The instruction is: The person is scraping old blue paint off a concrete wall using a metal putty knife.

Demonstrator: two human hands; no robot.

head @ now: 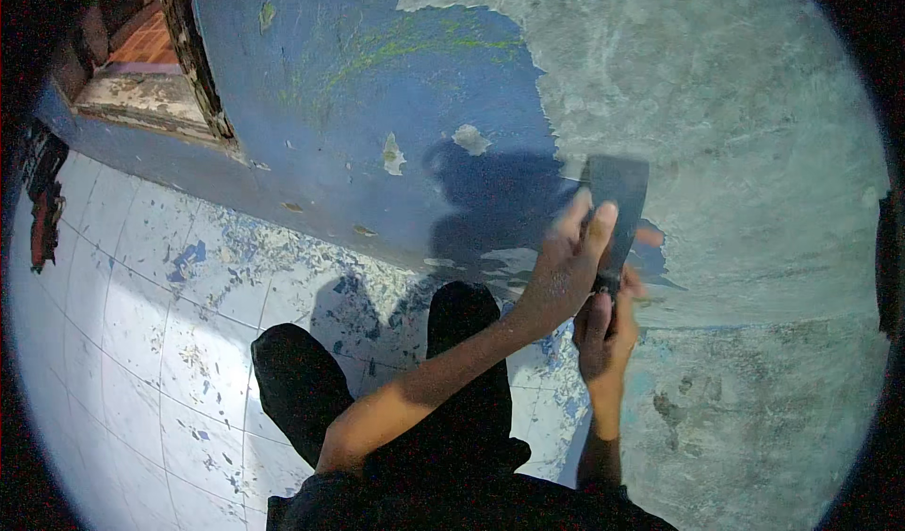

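A scraper with a broad dark blade [621,184] is held up against the wall, blade edge pointing up the picture. My right hand [609,326] grips it low, around the handle, which the fingers mostly hide. Higher up, my left hand [569,266] holds the blade, its thumb lying along the face; some fingertips are blurred. Behind the tool, blue paint [452,99] on the wall meets bare grey plaster [707,121] along a ragged edge. A small blue remnant [652,255] shows just right of the blade.
Paint flakes [247,248] litter the white tiled floor [127,333] along the wall's foot. My dark-clothed knees [463,319] are close to the wall. A doorway with a worn wooden frame [191,50] and a raised sill [141,99] opens at upper left. Something dark and reddish [46,213] lies at far left.
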